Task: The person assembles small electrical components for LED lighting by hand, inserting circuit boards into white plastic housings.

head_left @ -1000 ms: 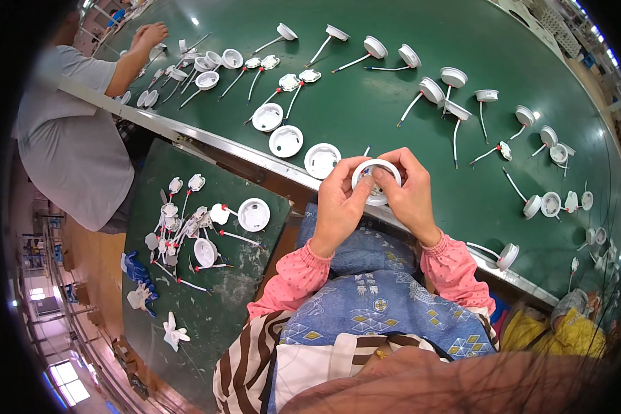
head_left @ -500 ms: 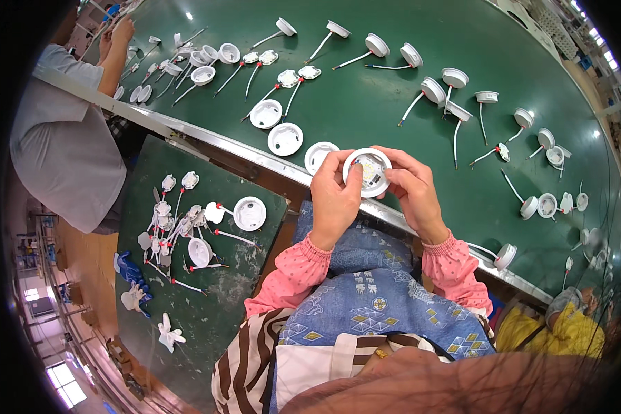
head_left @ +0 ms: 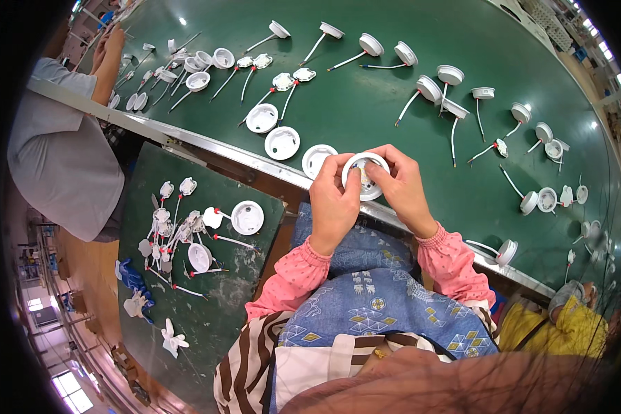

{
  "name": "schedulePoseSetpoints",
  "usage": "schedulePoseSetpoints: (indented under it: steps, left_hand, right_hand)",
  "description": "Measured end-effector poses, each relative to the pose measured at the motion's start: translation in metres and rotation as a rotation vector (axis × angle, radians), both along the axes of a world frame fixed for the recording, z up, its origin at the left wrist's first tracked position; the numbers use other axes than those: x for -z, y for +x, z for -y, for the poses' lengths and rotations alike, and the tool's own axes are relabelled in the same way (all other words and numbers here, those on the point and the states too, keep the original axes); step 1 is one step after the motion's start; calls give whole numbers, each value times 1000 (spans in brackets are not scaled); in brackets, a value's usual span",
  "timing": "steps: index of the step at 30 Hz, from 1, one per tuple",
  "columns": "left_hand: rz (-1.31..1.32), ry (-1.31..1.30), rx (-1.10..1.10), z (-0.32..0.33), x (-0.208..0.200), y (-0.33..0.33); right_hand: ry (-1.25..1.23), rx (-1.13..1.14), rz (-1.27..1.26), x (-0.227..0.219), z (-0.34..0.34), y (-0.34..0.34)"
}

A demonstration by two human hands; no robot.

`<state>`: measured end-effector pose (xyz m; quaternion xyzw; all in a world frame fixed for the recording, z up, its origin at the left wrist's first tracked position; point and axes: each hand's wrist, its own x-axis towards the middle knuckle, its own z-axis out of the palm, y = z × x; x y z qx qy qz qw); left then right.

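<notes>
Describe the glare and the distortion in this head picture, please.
Head view: small white lamp reflections dot the glossy green table; its metal front edge curves from fisheye bending; corners are black; the round white plastic housing between left hand and right hand looks sharp.

Round housing [head_left: 366, 176] between both hands over table edge [head_left: 207, 148], three housings [head_left: 281, 143] to its left, side tray [head_left: 207, 290] lower left

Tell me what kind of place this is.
Likely a factory assembly line for small lamps. Both hands, left hand and right hand, hold a round white housing over a long green belt strewn with wired lamp parts; a co-worker works alongside.
</notes>
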<state>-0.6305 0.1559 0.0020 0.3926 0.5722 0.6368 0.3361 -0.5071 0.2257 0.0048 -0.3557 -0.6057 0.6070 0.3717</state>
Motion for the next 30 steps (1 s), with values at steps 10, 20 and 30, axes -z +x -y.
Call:
schedulePoseSetpoints:
  steps: [10,20,30]
  left_hand:
    - [79,22,66,2,-2,-4]
    - [137,48,97,2,-2,-7]
    - [-143,-22,19,11,-2,-6]
  right_hand:
    - [-1,-11,-18,-4,1,-3]
    - [42,86,-74,-3,8,-10]
    - [212,172,36,0,18,-8]
